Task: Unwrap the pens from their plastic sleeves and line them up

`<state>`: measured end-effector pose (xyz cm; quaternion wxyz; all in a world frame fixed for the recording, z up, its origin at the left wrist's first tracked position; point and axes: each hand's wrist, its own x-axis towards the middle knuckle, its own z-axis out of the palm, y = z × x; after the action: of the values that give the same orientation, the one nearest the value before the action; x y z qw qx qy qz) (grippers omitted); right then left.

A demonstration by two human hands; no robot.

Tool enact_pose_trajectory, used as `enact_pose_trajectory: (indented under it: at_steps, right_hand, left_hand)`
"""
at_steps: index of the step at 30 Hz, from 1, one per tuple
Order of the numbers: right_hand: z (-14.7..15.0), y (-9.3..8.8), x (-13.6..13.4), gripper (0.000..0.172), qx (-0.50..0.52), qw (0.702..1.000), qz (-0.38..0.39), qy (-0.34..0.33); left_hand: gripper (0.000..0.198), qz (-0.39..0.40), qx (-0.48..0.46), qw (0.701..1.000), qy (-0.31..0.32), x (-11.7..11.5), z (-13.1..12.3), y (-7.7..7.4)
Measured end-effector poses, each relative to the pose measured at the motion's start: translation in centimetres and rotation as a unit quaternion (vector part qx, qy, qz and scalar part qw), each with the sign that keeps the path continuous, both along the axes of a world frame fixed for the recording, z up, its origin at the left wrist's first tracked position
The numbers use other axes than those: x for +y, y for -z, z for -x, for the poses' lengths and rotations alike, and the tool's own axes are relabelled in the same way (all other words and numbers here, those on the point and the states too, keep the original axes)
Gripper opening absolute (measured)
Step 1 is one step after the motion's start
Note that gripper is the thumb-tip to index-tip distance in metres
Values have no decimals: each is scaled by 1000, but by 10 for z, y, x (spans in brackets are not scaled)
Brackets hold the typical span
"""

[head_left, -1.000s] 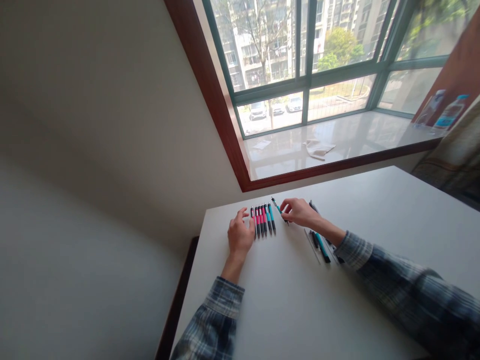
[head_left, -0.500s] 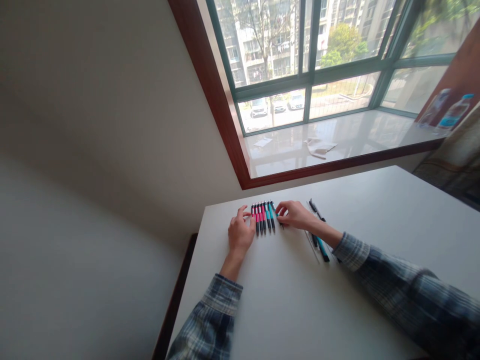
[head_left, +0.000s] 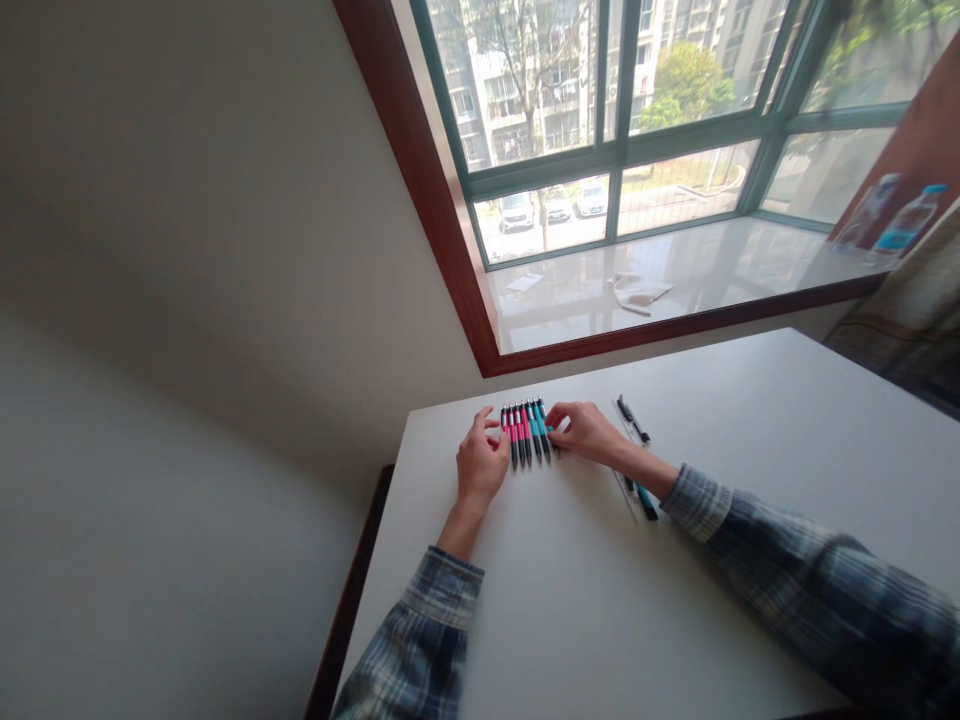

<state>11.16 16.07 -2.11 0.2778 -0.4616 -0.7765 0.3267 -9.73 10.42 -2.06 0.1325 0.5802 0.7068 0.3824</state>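
Note:
Several pink pens (head_left: pixel 521 430) and teal pens (head_left: pixel 537 430), all with black grips, lie side by side in a row with their tips towards me. My left hand (head_left: pixel 482 462) rests at the row's left end, its fingers curved and apart, the thumb against or very near the outermost pen. At the right end, my right hand (head_left: pixel 586 432) pinches a teal pen, largely covered by the fingers, and holds it close against the row.
Right of the row, partly under my right forearm, lie a black pen (head_left: pixel 634 419), a teal-and-black pen (head_left: pixel 646 502) and a thin rod (head_left: pixel 624 494). The white table (head_left: pixel 555 600) meets the wall and window ledge (head_left: pixel 570 300) at the back.
My right hand has shifted slightly left, bringing the teal pen nearer to the row. My left hand stays in nearly the same place.

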Motion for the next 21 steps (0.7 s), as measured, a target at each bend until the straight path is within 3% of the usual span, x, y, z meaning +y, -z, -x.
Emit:
enact_pose_trajectory:
  at_steps: [21]
  right_hand:
    - [1, -3, 2, 15, -8, 1000, -4, -7]
  left_hand:
    - [51, -5, -12, 1000, 28, 1, 1, 3]
